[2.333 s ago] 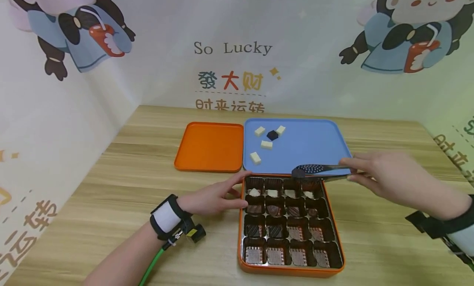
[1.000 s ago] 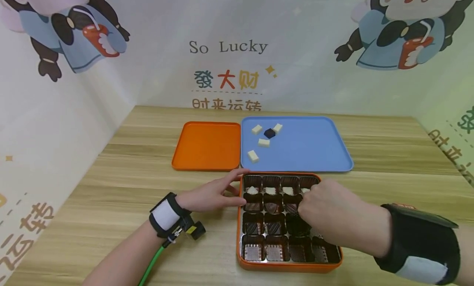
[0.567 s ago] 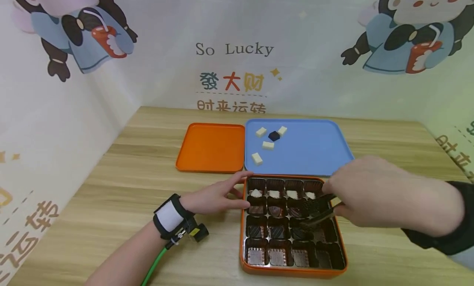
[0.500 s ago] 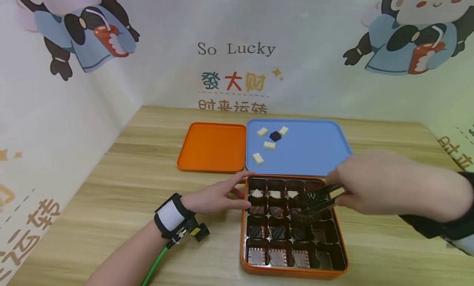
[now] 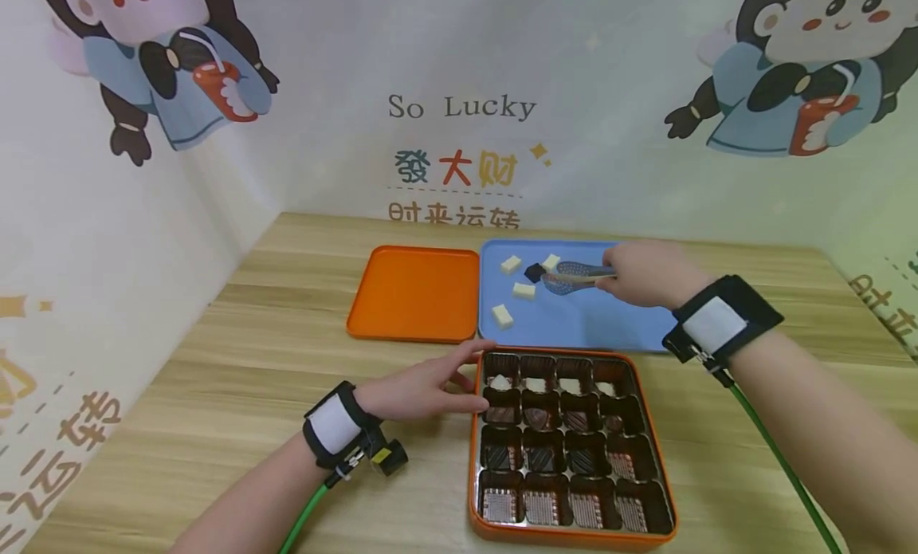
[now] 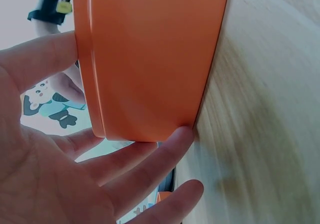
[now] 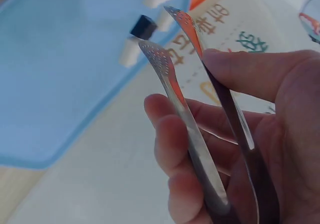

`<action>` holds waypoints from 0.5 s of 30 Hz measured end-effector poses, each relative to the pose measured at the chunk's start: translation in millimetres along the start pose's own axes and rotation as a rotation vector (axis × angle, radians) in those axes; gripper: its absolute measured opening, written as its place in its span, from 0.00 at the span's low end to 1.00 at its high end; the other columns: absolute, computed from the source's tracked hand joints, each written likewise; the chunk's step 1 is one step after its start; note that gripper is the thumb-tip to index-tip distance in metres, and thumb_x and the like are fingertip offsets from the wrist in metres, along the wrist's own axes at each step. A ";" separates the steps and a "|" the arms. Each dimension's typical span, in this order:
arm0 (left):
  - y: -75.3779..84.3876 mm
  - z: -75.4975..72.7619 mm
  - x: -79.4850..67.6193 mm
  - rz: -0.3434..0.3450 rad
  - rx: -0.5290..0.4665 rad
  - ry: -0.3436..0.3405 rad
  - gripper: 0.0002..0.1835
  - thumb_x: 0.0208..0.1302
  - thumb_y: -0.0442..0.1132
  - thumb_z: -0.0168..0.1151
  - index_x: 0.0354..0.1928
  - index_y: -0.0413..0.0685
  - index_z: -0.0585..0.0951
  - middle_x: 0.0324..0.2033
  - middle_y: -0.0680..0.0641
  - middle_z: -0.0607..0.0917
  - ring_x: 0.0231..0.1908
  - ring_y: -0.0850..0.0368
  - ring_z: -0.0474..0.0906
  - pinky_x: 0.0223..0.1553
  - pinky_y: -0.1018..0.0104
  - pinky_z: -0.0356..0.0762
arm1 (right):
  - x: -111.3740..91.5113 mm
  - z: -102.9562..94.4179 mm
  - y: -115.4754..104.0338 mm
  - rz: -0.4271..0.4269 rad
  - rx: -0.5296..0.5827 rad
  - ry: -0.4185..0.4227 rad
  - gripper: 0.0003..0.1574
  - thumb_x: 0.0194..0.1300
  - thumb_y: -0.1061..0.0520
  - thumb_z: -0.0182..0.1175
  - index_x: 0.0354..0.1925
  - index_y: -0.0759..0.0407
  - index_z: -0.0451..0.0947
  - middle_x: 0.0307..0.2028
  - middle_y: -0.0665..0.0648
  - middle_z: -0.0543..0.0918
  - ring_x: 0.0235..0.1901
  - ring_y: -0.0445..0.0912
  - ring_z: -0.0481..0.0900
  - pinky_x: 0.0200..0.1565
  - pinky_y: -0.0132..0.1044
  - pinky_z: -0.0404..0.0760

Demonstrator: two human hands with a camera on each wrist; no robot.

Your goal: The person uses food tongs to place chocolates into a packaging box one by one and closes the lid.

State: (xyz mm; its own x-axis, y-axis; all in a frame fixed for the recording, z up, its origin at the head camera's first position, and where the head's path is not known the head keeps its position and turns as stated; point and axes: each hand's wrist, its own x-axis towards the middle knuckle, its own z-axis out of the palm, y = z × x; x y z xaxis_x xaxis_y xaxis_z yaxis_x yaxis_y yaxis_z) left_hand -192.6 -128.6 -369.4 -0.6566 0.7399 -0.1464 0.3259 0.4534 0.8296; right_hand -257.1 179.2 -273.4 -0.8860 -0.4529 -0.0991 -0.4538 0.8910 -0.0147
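Observation:
My right hand holds metal tongs with perforated heads over the blue tray. The tips are parted beside a dark chocolate; several white pieces lie around it. In the right wrist view, thumb and fingers grip the tongs, with the dark chocolate just beyond their tips. My left hand rests against the far left corner of the orange chocolate box. Its fingers touch the box's outer wall. White pieces sit in the box's far row, brown chocolates in the second, three dark striped ones in the third.
An orange tray lies left of the blue one, edge to edge. The box stands just in front of the blue tray on the wooden table. A printed cloth hangs behind. Green cables run from the wrist cameras.
The tongs carried a dark chocolate into the box, where it now lies third along in the third row. My right hand then moved back to the blue tray. My left hand stayed at the corner.

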 end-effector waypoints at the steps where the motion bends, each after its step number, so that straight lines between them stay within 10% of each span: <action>1: 0.1 0.2 -0.3 0.000 -0.003 -0.002 0.39 0.60 0.54 0.56 0.69 0.66 0.47 0.66 0.44 0.56 0.48 0.62 0.72 0.43 0.64 0.71 | 4.4 3.7 0.3 0.009 0.000 0.001 0.12 0.63 0.52 0.52 0.29 0.59 0.73 0.17 0.52 0.68 0.17 0.44 0.64 0.21 0.36 0.61; 15: 3.5 -0.1 -2.2 -0.011 -0.014 -0.005 0.39 0.60 0.54 0.56 0.68 0.67 0.47 0.66 0.44 0.56 0.49 0.62 0.72 0.42 0.64 0.71 | 37.4 21.8 -16.4 0.082 -0.052 0.007 0.20 0.64 0.51 0.52 0.17 0.56 0.66 0.14 0.51 0.61 0.16 0.45 0.63 0.21 0.36 0.60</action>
State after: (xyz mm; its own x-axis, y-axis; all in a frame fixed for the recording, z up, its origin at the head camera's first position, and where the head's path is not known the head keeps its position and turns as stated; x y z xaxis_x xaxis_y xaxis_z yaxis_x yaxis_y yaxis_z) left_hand -190.1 -128.6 -366.2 -0.6564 0.7376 -0.1582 0.3091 0.4543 0.8355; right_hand -280.8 148.4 -298.5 -0.9208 -0.3793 -0.0910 -0.3842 0.9222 0.0447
